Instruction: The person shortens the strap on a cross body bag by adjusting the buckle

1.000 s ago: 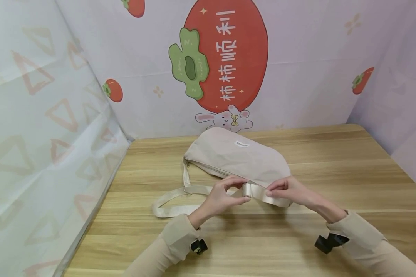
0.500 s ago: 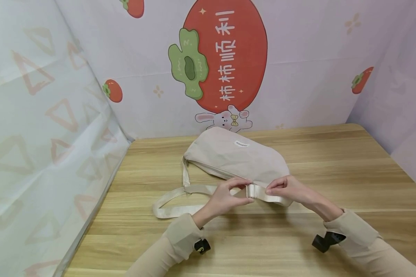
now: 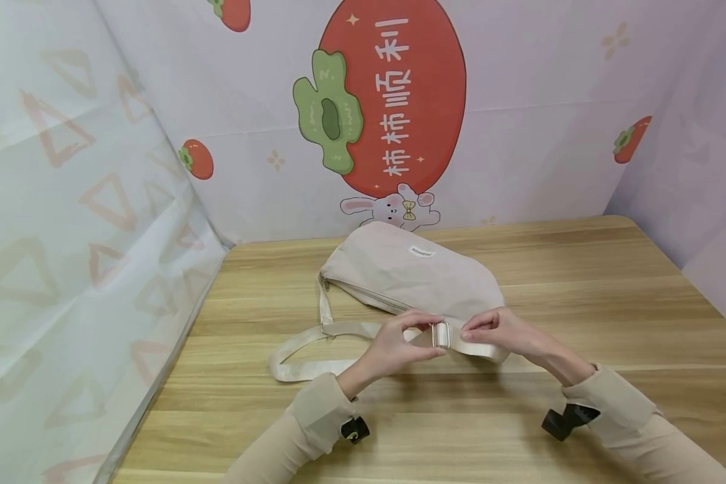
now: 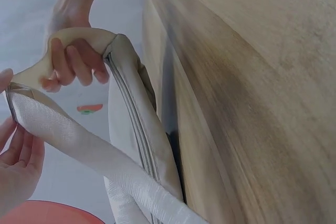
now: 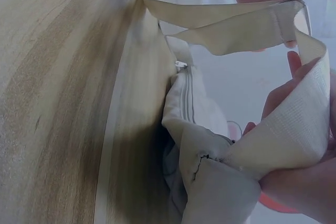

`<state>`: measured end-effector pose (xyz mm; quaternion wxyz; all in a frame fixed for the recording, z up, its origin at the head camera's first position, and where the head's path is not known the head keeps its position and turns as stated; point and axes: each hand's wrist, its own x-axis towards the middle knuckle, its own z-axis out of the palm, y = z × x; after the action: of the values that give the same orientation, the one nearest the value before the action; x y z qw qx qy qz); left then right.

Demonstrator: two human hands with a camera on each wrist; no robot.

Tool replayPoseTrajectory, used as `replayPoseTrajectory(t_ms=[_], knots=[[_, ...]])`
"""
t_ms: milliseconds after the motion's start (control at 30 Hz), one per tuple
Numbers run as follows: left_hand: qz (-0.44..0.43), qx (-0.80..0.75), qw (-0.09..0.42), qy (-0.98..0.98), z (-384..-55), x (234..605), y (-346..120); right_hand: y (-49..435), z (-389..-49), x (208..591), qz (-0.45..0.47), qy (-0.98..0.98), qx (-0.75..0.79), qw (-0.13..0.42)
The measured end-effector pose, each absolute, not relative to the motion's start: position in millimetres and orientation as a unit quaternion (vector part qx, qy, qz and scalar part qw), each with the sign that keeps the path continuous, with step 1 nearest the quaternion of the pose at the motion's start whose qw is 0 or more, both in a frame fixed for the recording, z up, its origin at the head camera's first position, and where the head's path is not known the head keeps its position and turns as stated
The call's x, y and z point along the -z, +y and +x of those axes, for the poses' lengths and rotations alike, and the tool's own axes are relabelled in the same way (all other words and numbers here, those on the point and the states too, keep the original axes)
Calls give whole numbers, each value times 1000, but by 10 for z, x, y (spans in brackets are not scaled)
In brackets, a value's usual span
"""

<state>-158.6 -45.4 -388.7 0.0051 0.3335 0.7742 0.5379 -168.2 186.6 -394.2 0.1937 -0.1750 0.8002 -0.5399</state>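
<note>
A beige zippered bag lies on the wooden table, a small white label on its upper side. Its webbing strap loops out to the left and rises into both hands. My left hand pinches a metal slide buckle between thumb and fingers at the buckle's edges. Just right of it, my right hand pinches the strap between thumb and index finger, near the bag's right end. In the right wrist view the strap bends over from the buckle to the bag's end. The zipper looks closed in the left wrist view.
The wooden table runs back to a patterned cloth backdrop with a large printed persimmon. A white cloth hangs along the left side. Small black cameras sit at both sleeve cuffs.
My left hand and the buckle have shifted slightly right, toward my right hand. My right hand has moved a little left, still pinching the strap. The bag has hardly moved.
</note>
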Motion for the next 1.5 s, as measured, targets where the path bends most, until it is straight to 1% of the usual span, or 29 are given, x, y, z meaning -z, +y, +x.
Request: replayPoseTrajectory(t_ms=[100,267,500,600,700,867,1033,1133,1300,1500], knots=[[347,-532,5,772,-1599,3912,-458,1856,-1687,3941,-177,798,542,197],[360,-521,21,774,-1592,3898,-445,1843,-1684,3945,-192,786,551,203],[350,-529,48,772,-1465,3691,-398,1793,-1690,3948,-208,768,572,201],[342,-543,47,765,-1454,3694,-396,1776,-1688,3938,-202,768,574,201],[343,-546,34,763,-1448,3687,-412,1777,-1690,3928,-192,780,561,197],[330,-550,26,767,-1449,3652,-452,1862,-1687,3899,-184,805,529,198],[312,-565,34,763,-1459,3639,-473,1971,-1665,3888,-212,804,516,206],[308,-569,48,761,-1460,3656,-465,1984,-1651,3893,-219,802,517,204],[319,-549,62,770,-1452,3686,-419,1943,-1647,3895,-217,794,531,201],[336,-537,61,772,-1452,3714,-354,1885,-1661,3901,-214,790,540,199]])
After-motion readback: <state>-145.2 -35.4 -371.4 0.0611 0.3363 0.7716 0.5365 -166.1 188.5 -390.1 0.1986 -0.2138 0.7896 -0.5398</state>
